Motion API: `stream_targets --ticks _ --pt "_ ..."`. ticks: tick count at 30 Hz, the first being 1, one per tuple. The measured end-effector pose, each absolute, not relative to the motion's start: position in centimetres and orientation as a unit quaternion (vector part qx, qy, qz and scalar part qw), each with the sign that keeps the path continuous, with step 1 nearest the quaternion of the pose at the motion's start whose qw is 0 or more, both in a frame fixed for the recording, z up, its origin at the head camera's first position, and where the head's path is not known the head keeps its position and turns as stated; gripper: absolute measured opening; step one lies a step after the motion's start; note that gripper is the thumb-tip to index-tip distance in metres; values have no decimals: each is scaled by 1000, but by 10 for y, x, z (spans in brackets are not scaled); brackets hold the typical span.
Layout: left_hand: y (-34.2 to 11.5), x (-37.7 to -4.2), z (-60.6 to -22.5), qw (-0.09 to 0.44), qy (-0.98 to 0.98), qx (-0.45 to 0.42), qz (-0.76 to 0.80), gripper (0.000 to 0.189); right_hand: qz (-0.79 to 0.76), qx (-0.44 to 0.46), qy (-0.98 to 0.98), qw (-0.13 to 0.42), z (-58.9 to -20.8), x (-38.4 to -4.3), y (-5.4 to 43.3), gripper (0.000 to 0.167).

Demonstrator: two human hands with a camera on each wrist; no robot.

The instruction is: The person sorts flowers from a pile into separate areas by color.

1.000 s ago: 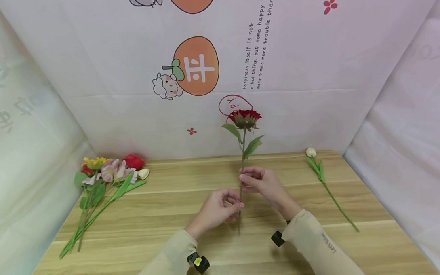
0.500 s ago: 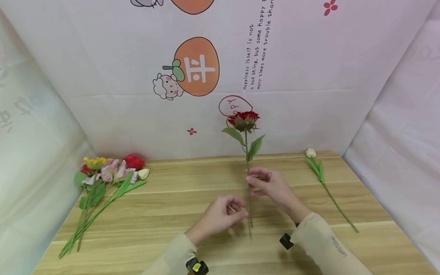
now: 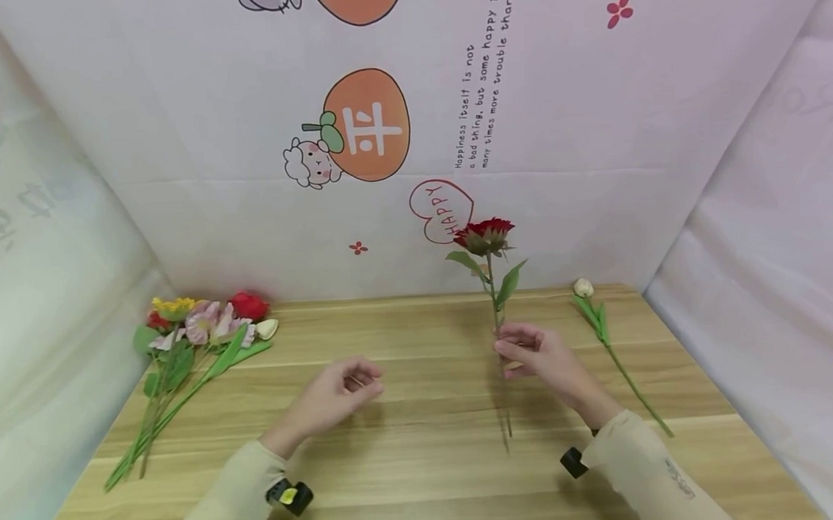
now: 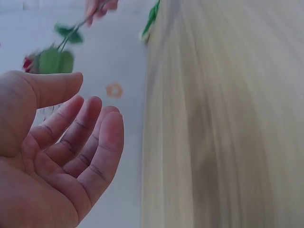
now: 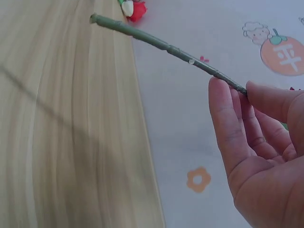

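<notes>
Between thumb and fingertips, my right hand point(image 3: 547, 359) pinches the stem of a red artificial flower point(image 3: 486, 236), held upright with its bloom on top and two green leaves below. In the right wrist view the bare lower stem point(image 5: 166, 46) sticks out past the fingertips. My left hand point(image 3: 335, 397) hovers over the table left of centre, its fingers loosely curved and nothing in them. The left wrist view shows that palm point(image 4: 52, 190) bare, with the red flower's leaves point(image 4: 56, 61) blurred beyond it.
A pile of artificial flowers point(image 3: 212, 321), red, yellow, pink and white, lies on the left of the wooden table point(image 3: 424, 474). One white tulip point(image 3: 620, 360) lies along the right side. A printed white cloth point(image 3: 557, 133) hangs behind, with more cloth at both sides.
My left hand has come away from the flower's stem and moved left. The right hand has carried the red flower to the right, still upright.
</notes>
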State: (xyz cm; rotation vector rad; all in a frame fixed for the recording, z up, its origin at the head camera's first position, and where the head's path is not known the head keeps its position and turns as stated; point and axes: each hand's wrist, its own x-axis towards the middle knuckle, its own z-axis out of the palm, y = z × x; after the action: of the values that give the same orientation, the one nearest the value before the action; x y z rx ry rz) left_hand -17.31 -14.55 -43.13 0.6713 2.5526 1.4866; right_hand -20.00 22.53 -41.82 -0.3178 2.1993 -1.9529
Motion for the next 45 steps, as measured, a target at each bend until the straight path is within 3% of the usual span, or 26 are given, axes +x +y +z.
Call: stream_targets --ticks 7,18,29,45 --pt "-200 -171 -428 36 866 173 468 22 -651 -94 748 90 -425 -200 250 38" --pt "-264 -166 -425 5 889 128 441 25 -607 -63 785 107 -433 -199 277 53" --pt "-313 -163 -425 25 907 60 416 42 -594 -36 794 127 -447 -204 289 59" --pt "-357 -162 -427 -14 943 49 328 39 -582 -14 798 157 -454 -206 299 55"
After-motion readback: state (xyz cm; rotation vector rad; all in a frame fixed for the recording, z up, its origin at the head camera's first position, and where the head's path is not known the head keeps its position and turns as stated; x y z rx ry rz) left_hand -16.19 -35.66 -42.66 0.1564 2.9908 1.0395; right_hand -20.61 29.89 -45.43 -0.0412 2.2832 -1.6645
